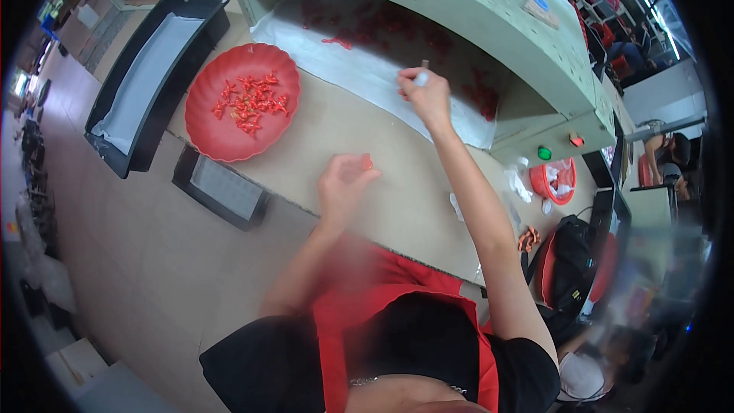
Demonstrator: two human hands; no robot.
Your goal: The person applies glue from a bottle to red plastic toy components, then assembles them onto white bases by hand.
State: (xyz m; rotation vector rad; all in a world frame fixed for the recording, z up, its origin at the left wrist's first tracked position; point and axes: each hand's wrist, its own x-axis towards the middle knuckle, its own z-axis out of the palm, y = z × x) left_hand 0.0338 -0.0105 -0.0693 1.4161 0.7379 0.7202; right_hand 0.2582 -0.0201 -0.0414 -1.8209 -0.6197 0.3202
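My left hand (342, 190) is held low over the tabletop, its thumb and fingertips closed on a small red piece (367, 161). Farther off, in front of the booth's opening, my right hand (428, 99) pinches a small stick-like tool (422, 77) with a whitish part and a tan end; its exact kind does not show. Just beyond that hand lies a white sheet (397, 107) lining the booth floor, with several red pieces (336, 43) on it, many in shadow. A scalloped red plate (205, 128) at the left carries a cluster of small red figures (248, 103).
The pale green booth (459, 4) arches over the far side, with a green button (544, 153) on its front. Two black trays (115, 154) (248, 218) stand left. At right are a red basket (540, 183) of white scraps and a black bag (573, 268).
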